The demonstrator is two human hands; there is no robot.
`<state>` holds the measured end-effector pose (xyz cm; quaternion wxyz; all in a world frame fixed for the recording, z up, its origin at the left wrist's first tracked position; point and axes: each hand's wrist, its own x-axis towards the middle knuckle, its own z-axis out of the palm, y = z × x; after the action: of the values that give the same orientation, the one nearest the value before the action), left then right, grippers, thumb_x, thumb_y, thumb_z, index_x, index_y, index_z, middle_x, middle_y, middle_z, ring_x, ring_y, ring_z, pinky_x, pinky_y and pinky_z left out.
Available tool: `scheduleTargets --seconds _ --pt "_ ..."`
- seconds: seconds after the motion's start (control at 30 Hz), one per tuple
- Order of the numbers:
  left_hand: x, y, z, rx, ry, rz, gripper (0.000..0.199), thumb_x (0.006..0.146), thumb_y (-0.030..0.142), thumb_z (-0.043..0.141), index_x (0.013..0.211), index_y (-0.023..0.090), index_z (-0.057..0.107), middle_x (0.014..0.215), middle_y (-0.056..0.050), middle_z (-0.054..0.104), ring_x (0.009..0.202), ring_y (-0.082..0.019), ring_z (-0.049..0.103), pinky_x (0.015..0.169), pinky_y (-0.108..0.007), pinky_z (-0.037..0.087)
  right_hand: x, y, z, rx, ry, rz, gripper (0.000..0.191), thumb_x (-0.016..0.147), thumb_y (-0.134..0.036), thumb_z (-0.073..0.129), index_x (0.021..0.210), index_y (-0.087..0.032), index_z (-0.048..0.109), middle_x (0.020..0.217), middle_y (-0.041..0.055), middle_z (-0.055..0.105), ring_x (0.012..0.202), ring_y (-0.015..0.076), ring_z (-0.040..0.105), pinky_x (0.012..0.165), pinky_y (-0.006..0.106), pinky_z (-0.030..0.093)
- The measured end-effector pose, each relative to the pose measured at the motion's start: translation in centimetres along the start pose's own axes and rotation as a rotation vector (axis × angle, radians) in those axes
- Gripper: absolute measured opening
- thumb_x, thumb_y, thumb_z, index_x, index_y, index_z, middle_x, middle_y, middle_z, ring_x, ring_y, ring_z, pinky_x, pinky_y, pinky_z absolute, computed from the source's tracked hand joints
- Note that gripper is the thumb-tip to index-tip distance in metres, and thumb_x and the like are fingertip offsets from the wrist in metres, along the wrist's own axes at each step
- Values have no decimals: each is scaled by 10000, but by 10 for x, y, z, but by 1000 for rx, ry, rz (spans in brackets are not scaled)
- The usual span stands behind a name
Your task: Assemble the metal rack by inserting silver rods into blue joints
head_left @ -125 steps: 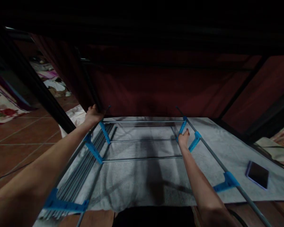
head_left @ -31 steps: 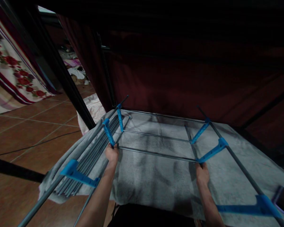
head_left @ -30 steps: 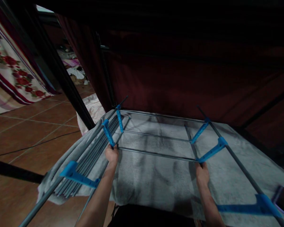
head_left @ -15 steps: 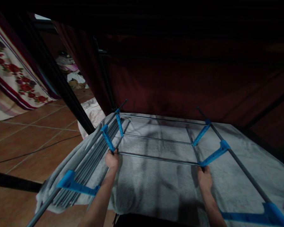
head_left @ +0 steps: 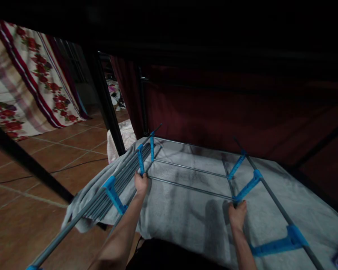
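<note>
Both arms (head_left: 124,228) stretched forward past the lap (head_left: 169,255), the left hand (head_left: 141,183) curled beyond its left side, the right hand (head_left: 237,214) curled beyond its right.

Can make out no text, label, brand, number or sign on the blue plastic brackets (head_left: 247,185), grey metal tubes (head_left: 273,197) or white, red-flowered hanging cloth (head_left: 28,80).
</note>
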<state>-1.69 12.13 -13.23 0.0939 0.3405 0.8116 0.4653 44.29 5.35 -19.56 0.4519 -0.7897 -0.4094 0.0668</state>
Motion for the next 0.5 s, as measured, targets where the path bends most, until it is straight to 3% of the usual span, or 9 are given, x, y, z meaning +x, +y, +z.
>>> scheduleTargets --seconds 0.1,0.2,0.37,0.5 --pt "-24 14 -6 -39 89 20 468 823 149 464 1276 39 507 1266 -267 571 1274 -344 507 1061 -483 400 -36 -5 5 -31 46 -114 744 772 -375 457 1432 -45 364 1468 277 401 1395 412 361 1119 536 337" --pt "-51 47 -5 -99 68 173 434 792 120 487 1221 128 555 1222 -171 596 1253 -289 512 1094 -429 388 -83 -3 16 -68 -74 -296 585 808 -308 426 1366 -134 463 1485 215 416 1379 377 395 1092 540 377" --pt "-63 143 2 -287 32 532 380 783 69 466 1129 168 588 1147 -132 580 1190 -266 517 1083 -408 399 -126 -1 21 -236 -225 -478 447 867 -223 390 1271 -216 580 1392 138 551 1260 331 530 1118 519 336" --pt "-34 221 -4 -250 21 641 359 785 42 452 1083 143 624 1126 -164 575 1178 -300 522 1064 -440 401 -126 -7 12 -274 -220 -531 433 887 -180 378 1268 -200 582 1389 130 558 1291 296 513 1128 495 318"
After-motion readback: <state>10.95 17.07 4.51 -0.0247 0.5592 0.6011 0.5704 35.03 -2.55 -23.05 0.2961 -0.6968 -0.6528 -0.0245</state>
